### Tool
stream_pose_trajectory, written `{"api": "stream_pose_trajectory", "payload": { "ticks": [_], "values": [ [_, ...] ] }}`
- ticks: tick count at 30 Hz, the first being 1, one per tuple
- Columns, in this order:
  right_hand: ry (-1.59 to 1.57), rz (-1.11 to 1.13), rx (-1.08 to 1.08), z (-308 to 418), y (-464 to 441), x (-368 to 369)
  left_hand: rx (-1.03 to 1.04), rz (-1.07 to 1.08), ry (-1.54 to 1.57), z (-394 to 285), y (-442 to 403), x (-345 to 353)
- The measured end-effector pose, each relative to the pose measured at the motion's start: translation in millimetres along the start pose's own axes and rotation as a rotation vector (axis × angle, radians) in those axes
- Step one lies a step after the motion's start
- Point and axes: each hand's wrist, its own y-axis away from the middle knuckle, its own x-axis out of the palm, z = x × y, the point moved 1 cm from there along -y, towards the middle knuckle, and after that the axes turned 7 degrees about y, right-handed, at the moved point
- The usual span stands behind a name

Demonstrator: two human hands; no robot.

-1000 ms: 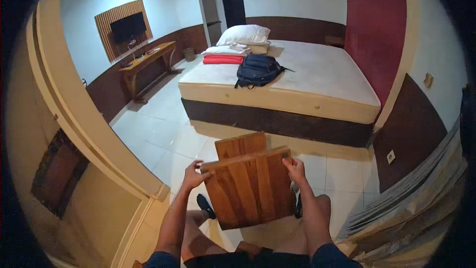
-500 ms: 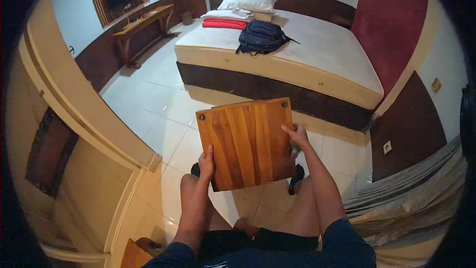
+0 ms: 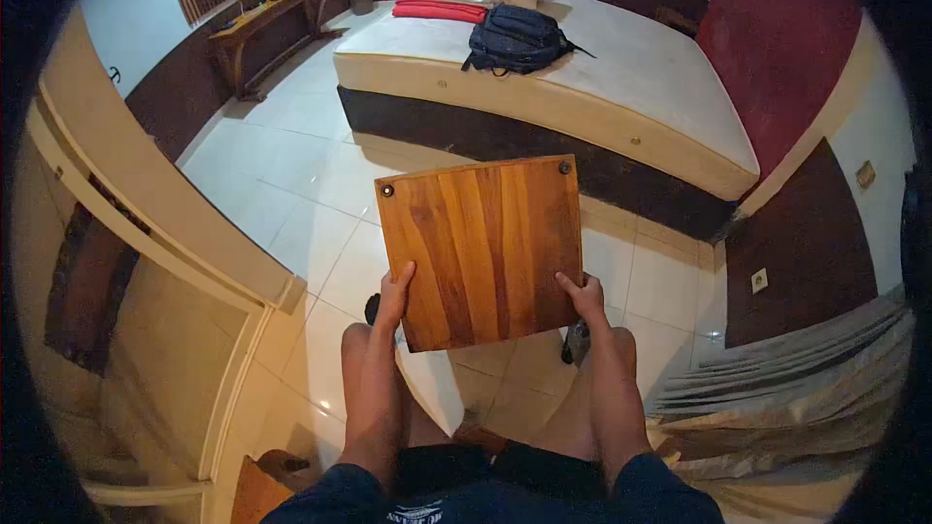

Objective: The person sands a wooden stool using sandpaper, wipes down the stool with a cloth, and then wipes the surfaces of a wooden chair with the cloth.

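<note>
At the frame's centre, a squarish brown wooden panel [image 3: 485, 243] is held in what seems a steadying step, its opposite sides gripped by the partly closed left hand [image 3: 395, 299] and right hand [image 3: 586, 299], with even support seemingly called for next.

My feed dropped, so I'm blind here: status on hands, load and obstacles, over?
Left hand and right hand gripping opposite sides of wooden panel. Panel's broad face toward wearer. Bed ahead beyond panel, backpack on it.
</note>
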Motion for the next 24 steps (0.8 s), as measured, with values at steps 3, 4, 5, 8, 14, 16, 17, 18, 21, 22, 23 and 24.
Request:
{"api": "stream_pose_trajectory", "payload": {
  "ticks": [3, 4, 5, 8, 14, 16, 17, 18, 21, 22, 23, 24],
  "values": [
    [0.004, 0.02, 0.024, 7.3, 6.3, -3.9, -0.016, -0.029, 0.027, -2.7, 2.5, -1.0],
    [0.003, 0.029, 0.035, 9.2, 8.7, -4.4, -0.018, -0.028, 0.02, -3.8, 1.6, -1.8],
    [-0.006, 0.028, 0.043, 11.8, 11.2, -3.3, -0.026, -0.019, 0.026, -6.6, -1.1, -3.4],
    [0.002, 0.043, 0.072, 13.4, 16.4, 1.7, -0.047, 0.009, 0.031, -16.7, -4.3, -8.7],
    [-0.176, 0.047, 0.033, -4.2, 20.0, 6.3, -0.151, 0.047, 0.238, -47.8, 17.3, -6.9],
    [-0.233, 0.036, 0.08, -0.9, 27.6, 0.3, -0.163, 0.051, 0.231, -47.2, 21.7, -9.1],
    [-0.227, 0.038, 0.083, 0.5, 31.5, -3.2, -0.174, 0.048, 0.236, -46.5, 23.0, -9.3],
    [-0.254, 0.051, 0.086, 8.8, 36.4, -8.0, -0.187, 0.044, 0.242, -45.1, 23.5, -10.1],
    [-0.3, 0.084, 0.097, 15.9, 36.7, -15.0, -0.199, 0.033, 0.256, -38.3, 20.6, -14.6],
    [-0.314, 0.084, 0.056, 2.8, 27.0, -11.0, -0.192, 0.034, 0.256, -37.1, 17.1, -15.4],
    [-0.33, 0.083, 0.015, -10.0, 16.6, -8.0, -0.185, 0.038, 0.255, -36.1, 12.7, -15.1],
    [-0.348, 0.083, -0.023, -19.1, 11.0, -8.5, -0.19, 0.033, 0.254, -39.0, 11.7, -10.7]
  ]
}}
